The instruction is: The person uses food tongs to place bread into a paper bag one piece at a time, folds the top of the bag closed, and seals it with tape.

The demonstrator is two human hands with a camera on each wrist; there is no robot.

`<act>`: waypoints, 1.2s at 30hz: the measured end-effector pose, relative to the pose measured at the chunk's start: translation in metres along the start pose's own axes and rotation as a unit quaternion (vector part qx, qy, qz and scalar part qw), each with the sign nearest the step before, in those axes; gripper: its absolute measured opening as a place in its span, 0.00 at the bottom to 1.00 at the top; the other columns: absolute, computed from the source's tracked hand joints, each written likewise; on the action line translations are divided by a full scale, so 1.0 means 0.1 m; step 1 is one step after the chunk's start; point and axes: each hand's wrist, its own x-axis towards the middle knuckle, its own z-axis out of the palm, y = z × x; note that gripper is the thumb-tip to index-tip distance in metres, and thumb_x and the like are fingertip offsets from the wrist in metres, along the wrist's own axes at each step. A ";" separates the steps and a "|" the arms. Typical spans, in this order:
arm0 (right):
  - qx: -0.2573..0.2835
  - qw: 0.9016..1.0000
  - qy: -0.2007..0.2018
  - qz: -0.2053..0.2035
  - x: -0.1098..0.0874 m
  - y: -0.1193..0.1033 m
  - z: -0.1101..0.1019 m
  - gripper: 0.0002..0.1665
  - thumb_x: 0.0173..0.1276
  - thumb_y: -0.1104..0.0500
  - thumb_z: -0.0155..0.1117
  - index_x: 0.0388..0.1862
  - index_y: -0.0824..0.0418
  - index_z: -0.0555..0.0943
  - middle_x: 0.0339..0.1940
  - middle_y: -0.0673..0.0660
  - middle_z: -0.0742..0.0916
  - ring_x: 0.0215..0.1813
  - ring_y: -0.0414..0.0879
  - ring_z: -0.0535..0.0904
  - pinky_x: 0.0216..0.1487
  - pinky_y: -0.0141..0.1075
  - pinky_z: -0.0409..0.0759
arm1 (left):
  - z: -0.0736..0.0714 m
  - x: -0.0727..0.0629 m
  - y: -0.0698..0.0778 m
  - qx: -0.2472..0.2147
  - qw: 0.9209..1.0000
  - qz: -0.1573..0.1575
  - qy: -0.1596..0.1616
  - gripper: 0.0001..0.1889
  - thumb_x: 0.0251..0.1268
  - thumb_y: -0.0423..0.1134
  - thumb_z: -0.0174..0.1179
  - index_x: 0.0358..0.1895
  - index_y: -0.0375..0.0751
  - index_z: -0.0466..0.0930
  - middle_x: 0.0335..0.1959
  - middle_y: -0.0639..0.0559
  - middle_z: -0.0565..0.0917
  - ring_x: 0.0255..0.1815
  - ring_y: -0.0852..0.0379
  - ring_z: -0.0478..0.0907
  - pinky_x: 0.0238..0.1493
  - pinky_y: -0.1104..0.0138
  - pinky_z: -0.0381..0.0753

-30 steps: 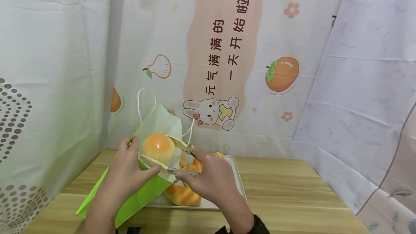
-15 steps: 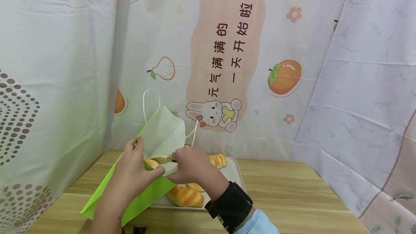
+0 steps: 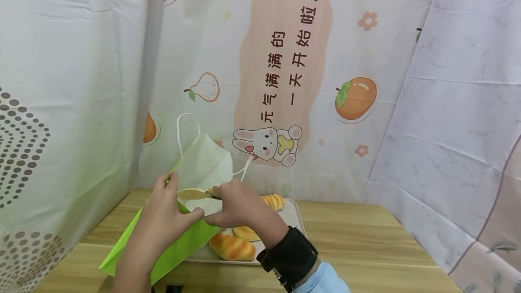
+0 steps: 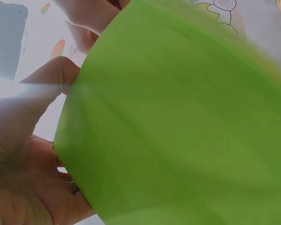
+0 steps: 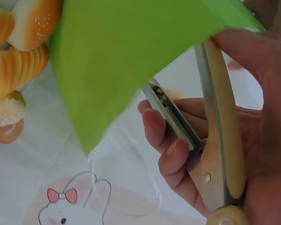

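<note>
We look onto a wood-grained table in front of a curtain printed with fruit, flowers and a rabbit, with a pale tray of bread set on it. What matters most for us, we judge, is how the tongs line up with the mouth of the green bag. The bag leans, its long axis slanting from a base at lower left to a mouth turned up and to the right, its white inside showing. The tongs run leftward out of the right hand, their yellow end lying in that mouth; the right fingers and thumb grasp both arms. We cannot tell whether the tips hold anything, since the bag hides them. The left hand is the nearer to the bag, its fingers and thumb gripping the rim at the left of the mouth. The bag thus lies right against the left fingers and just left of the right ones, and the two thumbs come close together at its near edge. A striped loaf lies on the tray, beside the bag and below the right hand.
</note>
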 end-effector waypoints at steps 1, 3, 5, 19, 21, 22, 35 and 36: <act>0.010 1.000 0.002 0.003 -0.03 0.01 -0.03 0.22 0.56 0.43 0.78 0.43 0.53 0.87 0.26 0.44 0.84 0.26 0.37 0.75 0.25 0.27 0.71 | -0.01 0.00 -0.01 0.001 1.000 0.001 0.002 0.52 0.56 0.47 0.68 0.76 0.18 0.51 0.75 0.23 0.55 0.62 0.20 0.71 0.56 0.36 0.75; 0.034 0.999 0.017 0.012 -0.12 0.05 -0.08 0.29 0.54 0.41 0.79 0.51 0.54 0.87 0.35 0.46 0.88 0.31 0.37 0.79 0.30 0.28 0.74 | -0.03 0.01 -0.03 0.001 1.000 0.000 0.007 0.52 0.56 0.47 0.68 0.75 0.17 0.51 0.75 0.23 0.55 0.62 0.21 0.70 0.57 0.36 0.74; 0.064 0.997 0.044 0.025 -0.26 0.12 -0.12 0.34 0.54 0.38 0.79 0.57 0.52 0.86 0.43 0.46 0.90 0.35 0.36 0.81 0.34 0.30 0.77 | -0.04 0.02 -0.06 -0.001 1.000 -0.004 0.007 0.53 0.57 0.48 0.69 0.75 0.16 0.50 0.75 0.22 0.55 0.65 0.21 0.68 0.60 0.35 0.72; 0.153 0.942 0.180 0.240 -1.24 0.78 -0.12 0.51 0.51 0.36 0.79 0.69 0.61 0.78 0.19 0.48 0.79 0.21 0.39 0.71 0.21 0.33 0.69 | -0.04 0.04 -0.09 -0.015 0.999 -0.023 0.017 0.52 0.60 0.48 0.66 0.76 0.17 0.48 0.74 0.20 0.54 0.66 0.21 0.65 0.62 0.34 0.69; 0.140 0.940 0.179 0.254 -1.26 0.84 -0.12 0.51 0.52 0.35 0.78 0.70 0.61 0.77 0.18 0.48 0.78 0.21 0.40 0.70 0.21 0.33 0.68 | -0.04 0.04 -0.09 -0.014 0.999 -0.024 0.018 0.52 0.60 0.48 0.66 0.76 0.16 0.48 0.74 0.20 0.54 0.66 0.21 0.65 0.61 0.34 0.69; 0.140 0.937 0.182 0.261 -1.27 0.87 -0.12 0.52 0.53 0.35 0.78 0.70 0.61 0.77 0.18 0.49 0.79 0.21 0.40 0.71 0.21 0.34 0.69 | -0.04 0.04 -0.09 -0.013 0.999 -0.024 0.018 0.51 0.60 0.48 0.66 0.75 0.16 0.48 0.74 0.20 0.54 0.66 0.21 0.65 0.61 0.34 0.69; 0.057 0.947 0.112 0.295 -1.26 1.08 0.10 0.48 0.52 0.29 0.75 0.62 0.61 0.83 0.50 0.62 0.89 0.48 0.57 0.85 0.45 0.54 0.82 | -0.04 0.07 -0.05 -0.014 0.998 -0.051 0.031 0.47 0.71 0.51 0.59 0.75 0.16 0.49 0.75 0.19 0.52 0.67 0.20 0.63 0.60 0.32 0.69; 0.058 0.950 0.095 0.291 -1.23 1.09 0.17 0.45 0.52 0.30 0.75 0.58 0.60 0.86 0.46 0.61 0.89 0.46 0.56 0.85 0.42 0.52 0.82 | -0.03 0.07 -0.04 -0.013 0.998 -0.050 0.037 0.45 0.71 0.49 0.59 0.75 0.16 0.50 0.74 0.19 0.53 0.67 0.20 0.64 0.60 0.32 0.70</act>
